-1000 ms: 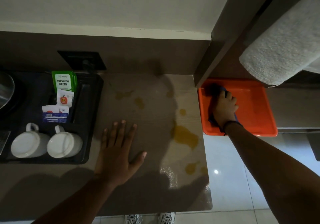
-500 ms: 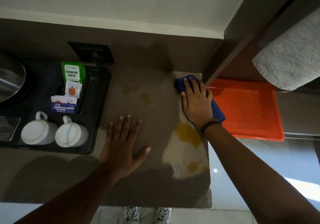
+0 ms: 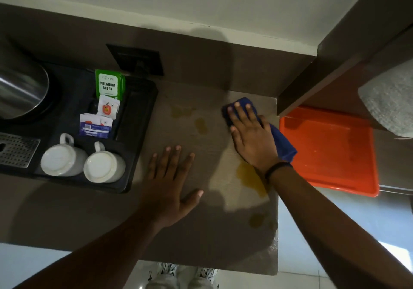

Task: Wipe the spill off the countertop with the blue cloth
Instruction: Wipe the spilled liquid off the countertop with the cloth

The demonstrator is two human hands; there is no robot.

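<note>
Now the blue cloth (image 3: 280, 141) is pressed flat under the spread right hand (image 3: 251, 137).
Yellow spill (image 3: 252, 180) lies nearer the body, under that wrist; the left hand (image 3: 169, 183) is spread flat, bracing.

Blue cloth (image 3: 282, 142); orange tray (image 3: 330, 150); yellowish spill (image 3: 251, 178) (white mugs (image 3: 63, 160)).

Two white cups (image 3: 63, 158) (image 3: 104, 167) are sitting upside down on one black tray (image 3: 138, 132) at nine o'clock, which is also holding one green tea packet (image 3: 109, 85) and about three small sachets (image 3: 108, 107). One blue cloth (image 3: 280, 141), one orange tray (image 3: 330, 150) at three o'clock and two hands (image 3: 172, 186) (image 3: 251, 137) are showing. Roughly five yellow spill patches (image 3: 252, 180) are lying on the one countertop (image 3: 201, 239).
</note>
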